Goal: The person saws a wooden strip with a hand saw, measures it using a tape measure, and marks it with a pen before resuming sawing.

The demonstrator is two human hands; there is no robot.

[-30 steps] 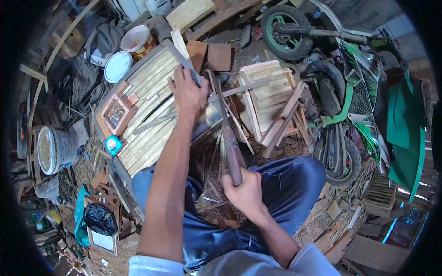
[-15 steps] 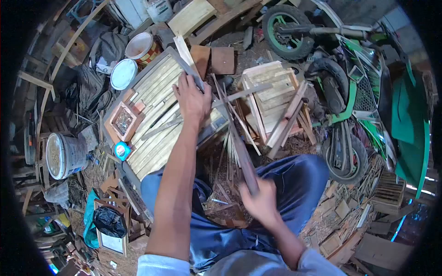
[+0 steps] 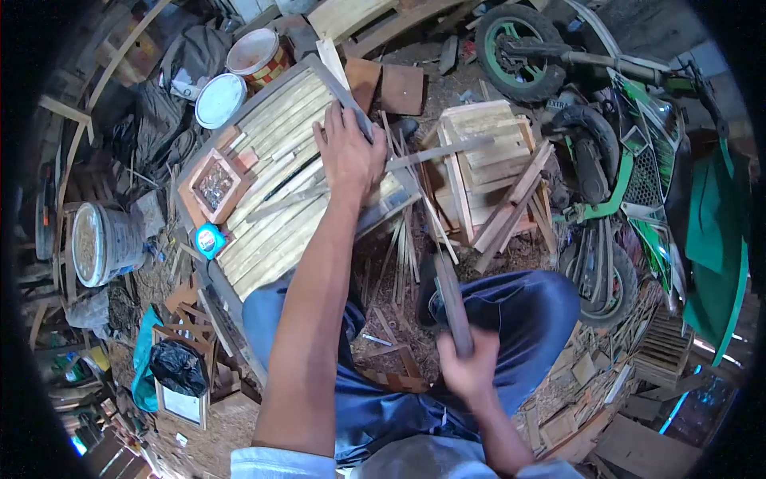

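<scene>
My left hand (image 3: 351, 156) presses down at the right edge of a slatted wooden bench top (image 3: 263, 255), its fingers bent by the grey edge rail. A long thin wooden strip (image 3: 439, 152) runs under this hand, and its far end sticks out past the edge. Between my knees, my right hand (image 3: 469, 369) is closed around the lower end of a grey-brown wooden stick (image 3: 452, 299). That stick points up and away from me, and the hand is slightly blurred. On the bench lie a square wooden box (image 3: 214, 191) of small metal bits and a blue tape measure (image 3: 209, 240).
A slatted wooden piece (image 3: 487, 152) with loose offcuts on it stands right of the bench. Farther right is a green motorbike (image 3: 622, 176). Buckets (image 3: 219, 101) stand behind the bench, another bucket (image 3: 104, 243) at left. Wood scraps (image 3: 586, 371) litter the floor.
The right hand has moved slightly right and down with its stick, whose upper end has come away from the bench edge toward me. My left hand stays on the bench; the view has shifted a little.
</scene>
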